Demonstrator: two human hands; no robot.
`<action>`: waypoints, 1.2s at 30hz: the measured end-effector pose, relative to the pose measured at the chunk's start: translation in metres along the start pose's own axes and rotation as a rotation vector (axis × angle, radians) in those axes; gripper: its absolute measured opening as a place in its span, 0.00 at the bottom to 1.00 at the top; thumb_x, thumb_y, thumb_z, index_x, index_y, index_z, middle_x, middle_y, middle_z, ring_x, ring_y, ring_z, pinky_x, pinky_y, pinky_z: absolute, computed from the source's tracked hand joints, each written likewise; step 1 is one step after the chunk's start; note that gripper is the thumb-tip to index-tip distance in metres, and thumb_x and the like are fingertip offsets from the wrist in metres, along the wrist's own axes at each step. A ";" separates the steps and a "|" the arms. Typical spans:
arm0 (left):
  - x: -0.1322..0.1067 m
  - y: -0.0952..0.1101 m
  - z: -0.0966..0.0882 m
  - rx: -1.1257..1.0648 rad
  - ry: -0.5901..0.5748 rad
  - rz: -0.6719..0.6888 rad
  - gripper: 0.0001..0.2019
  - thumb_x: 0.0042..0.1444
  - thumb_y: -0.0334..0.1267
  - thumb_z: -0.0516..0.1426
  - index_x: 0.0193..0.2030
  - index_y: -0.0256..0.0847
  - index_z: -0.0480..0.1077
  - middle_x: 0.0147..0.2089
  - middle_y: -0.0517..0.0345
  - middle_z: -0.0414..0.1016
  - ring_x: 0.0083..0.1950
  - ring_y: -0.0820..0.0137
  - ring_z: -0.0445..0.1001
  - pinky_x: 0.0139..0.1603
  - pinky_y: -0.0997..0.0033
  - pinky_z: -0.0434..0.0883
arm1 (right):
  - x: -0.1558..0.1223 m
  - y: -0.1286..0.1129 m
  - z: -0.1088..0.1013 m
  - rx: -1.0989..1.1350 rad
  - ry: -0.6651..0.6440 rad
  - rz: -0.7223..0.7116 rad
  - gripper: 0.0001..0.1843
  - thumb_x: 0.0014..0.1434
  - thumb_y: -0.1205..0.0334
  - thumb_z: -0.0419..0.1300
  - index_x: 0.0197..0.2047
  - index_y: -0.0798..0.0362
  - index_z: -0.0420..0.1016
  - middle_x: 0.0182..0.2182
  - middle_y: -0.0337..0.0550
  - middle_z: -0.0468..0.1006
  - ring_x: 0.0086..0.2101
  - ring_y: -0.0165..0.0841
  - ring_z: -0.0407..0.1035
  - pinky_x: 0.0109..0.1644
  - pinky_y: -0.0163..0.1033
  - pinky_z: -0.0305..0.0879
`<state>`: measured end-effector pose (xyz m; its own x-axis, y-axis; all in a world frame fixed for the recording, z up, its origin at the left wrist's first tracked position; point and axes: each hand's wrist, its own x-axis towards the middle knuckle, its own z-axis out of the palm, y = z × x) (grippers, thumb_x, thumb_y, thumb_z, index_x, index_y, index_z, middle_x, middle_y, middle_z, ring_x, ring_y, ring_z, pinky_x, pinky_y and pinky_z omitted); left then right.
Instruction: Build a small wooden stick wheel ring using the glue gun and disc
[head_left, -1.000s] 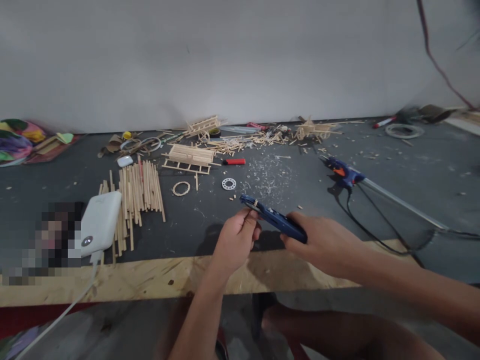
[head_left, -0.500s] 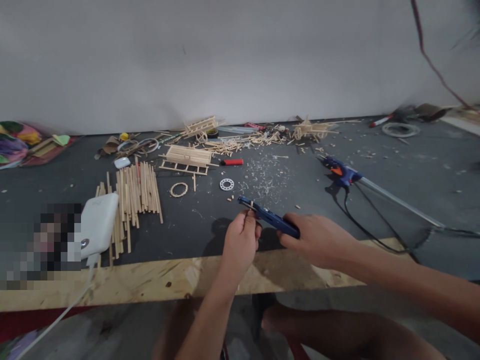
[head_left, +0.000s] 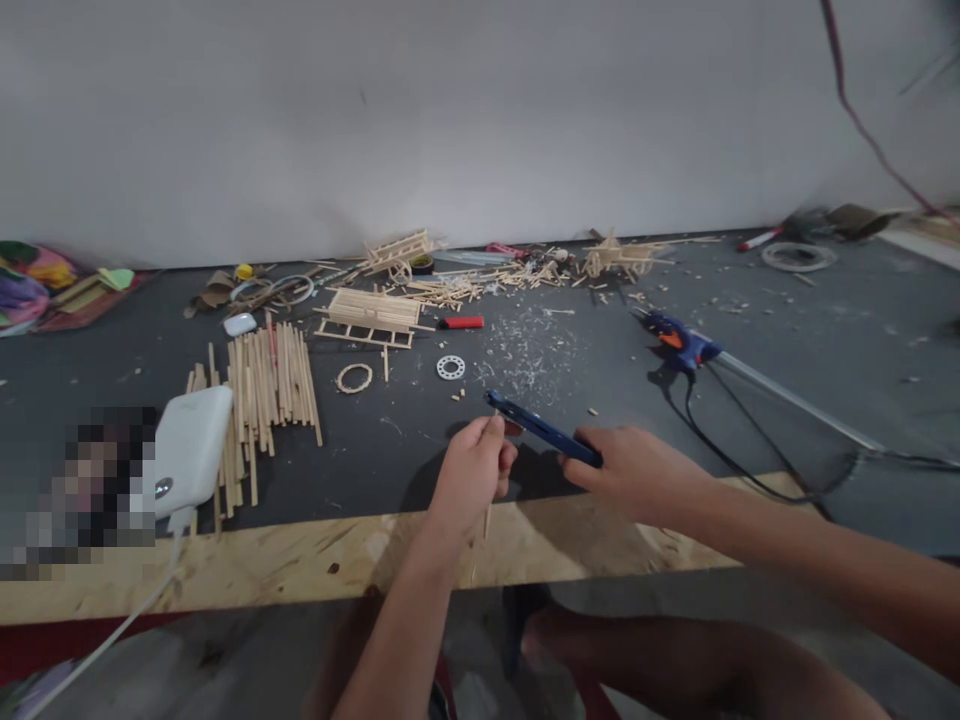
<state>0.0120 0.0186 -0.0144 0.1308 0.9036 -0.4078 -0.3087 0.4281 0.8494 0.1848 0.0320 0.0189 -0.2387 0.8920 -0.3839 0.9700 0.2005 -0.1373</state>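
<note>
My left hand [head_left: 474,468] is closed around a thin wooden stick [head_left: 487,522], whose lower end shows beneath the fist. My right hand [head_left: 637,470] grips a long blue hand cutter [head_left: 544,425], its head pointing left toward the stick's upper end at my left fingertips. Whether the jaws touch the stick is too small to tell. Just beyond the cutter's head lie a white perforated ring [head_left: 451,368] and small stick offcuts [head_left: 459,396]. Farther left are a round wooden ring [head_left: 354,378] and a small wooden cart frame [head_left: 371,318].
Many loose sticks [head_left: 274,385] lie at left beside a white power bank [head_left: 193,450] with a cable. A blue glue gun [head_left: 679,340] rests at right, its glue stick and cord trailing. A red lighter [head_left: 461,322], scraps and another small wooden model [head_left: 615,257] are farther back.
The cutter's head has shifted slightly right and looks more closed. The stick's lower end now shows under my left hand, which has turned slightly. My right hand keeps its grip.
</note>
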 end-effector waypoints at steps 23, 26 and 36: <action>-0.016 0.014 -0.010 0.111 -0.095 0.034 0.10 0.60 0.43 0.51 0.35 0.39 0.66 0.19 0.67 0.59 0.18 0.81 0.50 0.16 0.80 0.46 | -0.022 -0.002 -0.026 0.153 -0.024 0.010 0.16 0.58 0.50 0.50 0.39 0.51 0.71 0.28 0.44 0.77 0.29 0.38 0.69 0.30 0.38 0.53; -0.016 0.013 -0.013 0.135 -0.122 0.067 0.13 0.60 0.47 0.51 0.37 0.39 0.67 0.19 0.68 0.57 0.18 0.81 0.50 0.17 0.79 0.46 | -0.025 -0.006 -0.029 0.145 -0.034 -0.020 0.15 0.57 0.52 0.51 0.40 0.51 0.71 0.30 0.45 0.77 0.30 0.38 0.70 0.31 0.38 0.54; -0.015 0.013 -0.022 0.352 -0.152 0.138 0.16 0.61 0.48 0.50 0.28 0.39 0.64 0.21 0.65 0.62 0.20 0.80 0.53 0.21 0.77 0.51 | -0.027 -0.007 -0.024 0.126 -0.006 -0.067 0.16 0.57 0.51 0.52 0.43 0.50 0.71 0.35 0.46 0.78 0.34 0.42 0.71 0.35 0.41 0.57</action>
<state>-0.0145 0.0103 -0.0044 0.2563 0.9337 -0.2502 0.0051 0.2575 0.9663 0.1855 0.0167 0.0525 -0.3036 0.8758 -0.3752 0.9386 0.2072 -0.2760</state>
